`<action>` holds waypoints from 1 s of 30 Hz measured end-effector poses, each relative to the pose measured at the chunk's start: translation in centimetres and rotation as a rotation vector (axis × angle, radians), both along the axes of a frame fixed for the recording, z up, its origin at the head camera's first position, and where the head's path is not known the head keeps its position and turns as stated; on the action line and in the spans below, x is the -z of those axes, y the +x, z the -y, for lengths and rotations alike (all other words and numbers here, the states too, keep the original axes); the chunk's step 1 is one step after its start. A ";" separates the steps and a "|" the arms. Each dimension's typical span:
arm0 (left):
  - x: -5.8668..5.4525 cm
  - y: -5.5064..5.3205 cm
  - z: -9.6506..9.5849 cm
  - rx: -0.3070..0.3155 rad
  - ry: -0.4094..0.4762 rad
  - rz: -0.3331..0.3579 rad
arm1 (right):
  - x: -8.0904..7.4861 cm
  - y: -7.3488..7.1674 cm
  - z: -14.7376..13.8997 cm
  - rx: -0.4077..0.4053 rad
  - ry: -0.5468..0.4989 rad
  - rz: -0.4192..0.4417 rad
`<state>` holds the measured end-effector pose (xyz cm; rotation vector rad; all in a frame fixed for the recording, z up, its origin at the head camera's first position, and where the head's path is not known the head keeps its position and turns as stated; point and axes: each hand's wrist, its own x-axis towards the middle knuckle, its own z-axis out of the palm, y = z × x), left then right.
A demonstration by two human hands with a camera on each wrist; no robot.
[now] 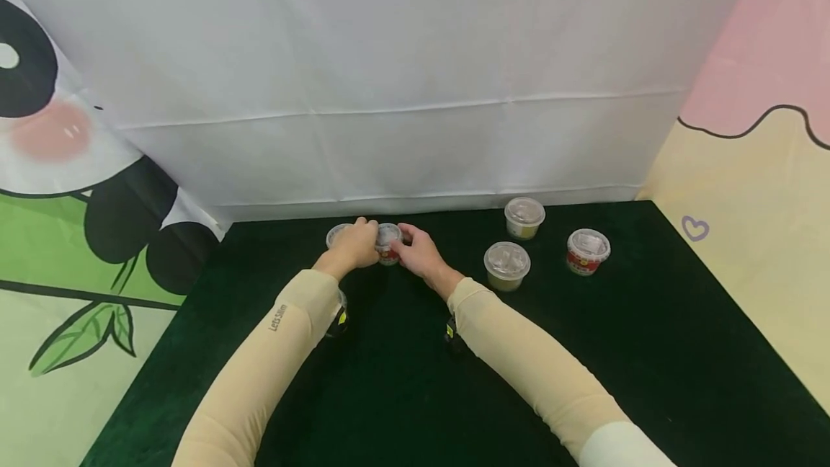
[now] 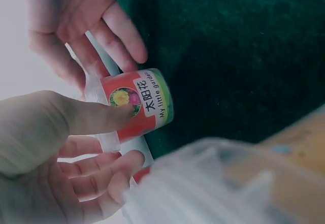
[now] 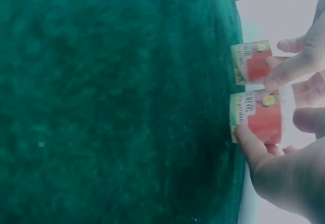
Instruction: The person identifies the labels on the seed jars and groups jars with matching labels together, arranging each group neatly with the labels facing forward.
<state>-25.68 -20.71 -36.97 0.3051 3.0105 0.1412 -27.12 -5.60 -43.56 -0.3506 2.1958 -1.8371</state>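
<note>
A small lidded planting cup (image 1: 390,243) with a red flower label stands near the table's back edge, between both hands. My left hand (image 1: 358,242) holds this cup, its thumb across the label (image 2: 133,99) reading "My little garden". From the other side my right hand (image 1: 420,254) grips the same cup, thumb and fingers (image 3: 252,145) about its wall. Just left of it is a second red-labelled cup (image 3: 252,62), partly covered by my left hand in the head view.
To the right stand two pale lidded cups (image 1: 524,218) (image 1: 507,265) and a red-labelled one (image 1: 588,251). Another clear-lidded cup (image 1: 343,299) is mostly hidden by the left sleeve. A white cloth wall (image 1: 415,150) rises behind the dark green table (image 1: 402,395).
</note>
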 end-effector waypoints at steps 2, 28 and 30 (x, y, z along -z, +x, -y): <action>0.1 0.1 -0.1 -0.004 -0.003 -0.005 | 0.0 0.1 0.0 0.006 0.012 0.018; 0.0 -0.4 -0.3 -0.037 0.026 0.053 | -0.4 0.0 -0.3 0.022 -0.008 0.076; 0.0 -0.2 -0.2 -0.059 0.035 0.067 | -0.3 0.2 -0.5 0.015 0.000 0.046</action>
